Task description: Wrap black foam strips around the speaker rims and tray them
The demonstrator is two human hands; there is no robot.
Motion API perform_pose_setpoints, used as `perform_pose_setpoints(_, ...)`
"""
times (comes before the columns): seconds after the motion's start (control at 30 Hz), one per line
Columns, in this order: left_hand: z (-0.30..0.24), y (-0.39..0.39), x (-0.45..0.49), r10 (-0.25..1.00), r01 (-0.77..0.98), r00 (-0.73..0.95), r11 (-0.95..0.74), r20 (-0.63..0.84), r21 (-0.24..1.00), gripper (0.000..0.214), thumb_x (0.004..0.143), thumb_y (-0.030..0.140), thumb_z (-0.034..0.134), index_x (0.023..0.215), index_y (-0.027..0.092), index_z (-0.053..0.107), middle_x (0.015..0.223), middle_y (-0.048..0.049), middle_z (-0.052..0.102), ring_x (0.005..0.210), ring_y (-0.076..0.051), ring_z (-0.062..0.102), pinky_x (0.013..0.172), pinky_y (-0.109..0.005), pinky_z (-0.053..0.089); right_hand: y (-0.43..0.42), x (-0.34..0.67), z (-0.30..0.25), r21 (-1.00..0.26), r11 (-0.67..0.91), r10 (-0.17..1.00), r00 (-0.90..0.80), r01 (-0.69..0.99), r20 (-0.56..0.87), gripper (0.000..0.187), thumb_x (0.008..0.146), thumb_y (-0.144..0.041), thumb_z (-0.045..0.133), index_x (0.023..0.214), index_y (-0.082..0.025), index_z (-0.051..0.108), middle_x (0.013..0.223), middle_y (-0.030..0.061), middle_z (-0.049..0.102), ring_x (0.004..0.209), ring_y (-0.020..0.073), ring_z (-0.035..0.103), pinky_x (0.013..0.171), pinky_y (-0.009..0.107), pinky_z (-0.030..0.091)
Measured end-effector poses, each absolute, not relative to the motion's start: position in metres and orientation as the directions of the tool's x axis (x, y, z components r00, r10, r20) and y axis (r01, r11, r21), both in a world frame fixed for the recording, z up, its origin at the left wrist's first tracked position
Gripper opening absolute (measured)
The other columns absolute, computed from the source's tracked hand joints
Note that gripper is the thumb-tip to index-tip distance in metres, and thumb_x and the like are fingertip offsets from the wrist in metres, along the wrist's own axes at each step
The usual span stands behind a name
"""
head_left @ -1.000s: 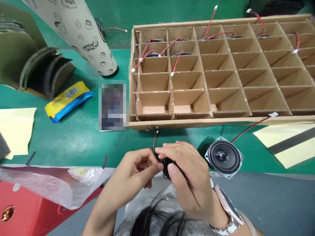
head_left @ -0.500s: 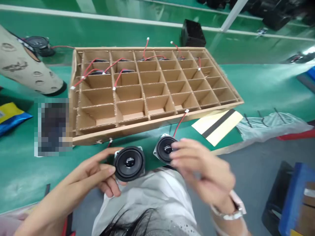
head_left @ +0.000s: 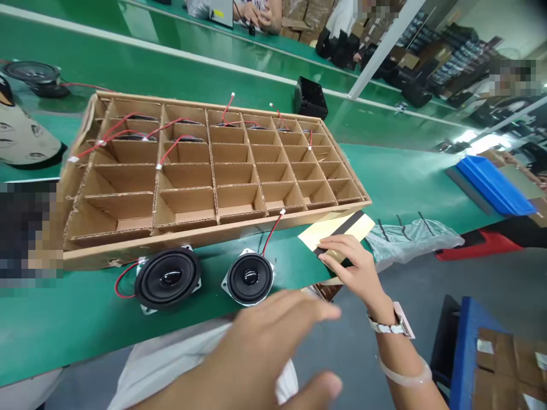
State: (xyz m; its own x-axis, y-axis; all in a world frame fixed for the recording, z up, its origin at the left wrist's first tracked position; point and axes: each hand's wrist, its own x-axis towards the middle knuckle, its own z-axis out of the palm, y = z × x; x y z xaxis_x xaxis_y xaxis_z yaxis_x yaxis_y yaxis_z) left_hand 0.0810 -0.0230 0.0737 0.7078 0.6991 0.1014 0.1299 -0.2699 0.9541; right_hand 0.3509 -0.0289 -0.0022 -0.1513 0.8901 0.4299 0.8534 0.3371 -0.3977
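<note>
My left hand (head_left: 273, 341) is in the foreground, blurred, with nothing in it and its thumb apart from its fingers. My right hand (head_left: 352, 262) reaches to a pale yellow sheet (head_left: 311, 233) with a black strip (head_left: 348, 223) across it. Its fingertips touch near the strip's lower end, thumb and fingers slightly apart. Two black speakers lie face up on the green table: a larger speaker (head_left: 168, 278) at left with a red lead, and a smaller speaker (head_left: 250, 278) with its red lead leaning on the box. Behind them is a divided cardboard box (head_left: 205, 230).
Several speakers with red leads stand in the box's rear compartments. A black box (head_left: 310, 98) sits behind it, another speaker (head_left: 32, 71) at far left. A plastic bag (head_left: 414, 236) lies right of the sheet, a blue tray (head_left: 493, 185) beyond. A co-worker's hands (head_left: 258, 16) show across the table.
My left hand has let go of the larger speaker, which now lies on the table. My right hand has moved from the smaller speaker rightward to the yellow sheet. The view has shifted right.
</note>
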Motion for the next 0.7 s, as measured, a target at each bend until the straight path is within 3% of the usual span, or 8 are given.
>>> perform_pose_setpoints(0.03, 0.065, -0.020, 0.103, 0.605, 0.104, 0.785, -0.344, 0.135, 0.933, 0.054, 0.081, 0.023, 0.070, 0.133, 0.021, 0.056, 0.136, -0.0066, 0.059, 0.127, -0.022, 0.054, 0.106, -0.030, 0.048, -0.029, 0.352, -0.002, -0.384, 0.350, 0.885, -0.168, 0.854, 0.434, 0.014, 0.090, -0.022, 0.060, 0.100, -0.015, 0.068, 0.102, 0.0043, 0.064, 0.098, 0.0127, 0.059, 0.086, 0.029, 0.048)
perform_pose_setpoints(0.1, 0.042, -0.011, 0.140, 0.558, 0.105, 0.809, -0.448, 0.186, 0.888, 0.067, 0.084, 0.021, 0.060, 0.146, 0.008, 0.036, 0.153, -0.0139, 0.036, 0.144, -0.024, 0.032, 0.118, -0.037, 0.034, -0.028, 0.353, -0.001, -0.360, 0.365, 0.873, -0.182, 0.859, 0.452, 0.015, 0.092, -0.020, 0.055, 0.100, -0.013, 0.067, 0.103, 0.0052, 0.064, 0.097, 0.0127, 0.058, 0.084, 0.029, 0.048)
perform_pose_setpoints(0.23, 0.003, 0.005, 0.176, 0.671, 0.373, 0.733, -0.532, 0.111, 0.760, 0.073, 0.086, 0.018, 0.047, 0.150, -0.003, 0.019, 0.158, -0.0187, 0.023, 0.149, -0.029, 0.016, 0.123, -0.049, 0.019, -0.024, 0.357, 0.000, -0.328, 0.393, 0.864, -0.222, 0.859, 0.452, 0.017, 0.092, -0.026, 0.058, 0.098, -0.013, 0.067, 0.102, 0.0072, 0.064, 0.095, 0.0135, 0.058, 0.082, 0.030, 0.048)
perform_pose_setpoints(0.33, -0.007, 0.009, 0.179, 0.683, 0.468, 0.725, -0.579, 0.084, 0.668, 0.071, 0.089, 0.022, 0.046, 0.151, -0.001, 0.018, 0.158, -0.0159, 0.022, 0.149, -0.030, 0.014, 0.123, -0.053, 0.016, -0.021, 0.359, 0.001, -0.307, 0.406, 0.865, -0.254, 0.861, 0.432, 0.017, 0.089, -0.031, 0.064, 0.097, -0.016, 0.068, 0.101, 0.0066, 0.065, 0.093, 0.0142, 0.059, 0.081, 0.031, 0.046)
perform_pose_setpoints(0.5, -0.005, 0.007, 0.177, 0.675, 0.481, 0.729, -0.623, 0.113, 0.616, 0.066, 0.092, 0.026, 0.043, 0.151, 0.003, 0.022, 0.158, -0.0112, 0.025, 0.148, -0.029, 0.018, 0.122, -0.050, 0.019, -0.020, 0.364, 0.004, -0.320, 0.398, 0.872, -0.246, 0.860, 0.424, 0.012, 0.091, -0.017, 0.056, 0.097, -0.015, 0.066, 0.099, 0.0051, 0.066, 0.091, 0.0129, 0.061, 0.082, 0.030, 0.046)
perform_pose_setpoints(0.6, -0.004, 0.007, 0.177, 0.666, 0.492, 0.735, -0.653, 0.128, 0.576, 0.058, 0.096, 0.031, 0.040, 0.148, 0.008, 0.033, 0.157, -0.0113, 0.029, 0.147, -0.030, 0.021, 0.121, -0.052, 0.020, -0.021, 0.366, 0.010, -0.361, 0.379, 0.891, -0.230, 0.852, 0.392, 0.019, 0.094, -0.014, 0.048, 0.100, -0.015, 0.066, 0.101, 0.0050, 0.065, 0.094, 0.0113, 0.061, 0.083, 0.028, 0.048)
perform_pose_setpoints(0.7, -0.004, 0.007, 0.177, 0.663, 0.495, 0.734, -0.672, 0.150, 0.550, 0.053, 0.097, 0.033, 0.039, 0.144, 0.008, 0.041, 0.156, -0.0122, 0.032, 0.147, -0.030, 0.022, 0.120, -0.052, 0.022, -0.024, 0.364, 0.014, -0.367, 0.391, 0.897, -0.258, 0.844, 0.360, 0.015, 0.093, -0.022, 0.055, 0.101, -0.016, 0.067, 0.105, 0.0052, 0.065, 0.098, 0.0125, 0.060, 0.084, 0.029, 0.049)
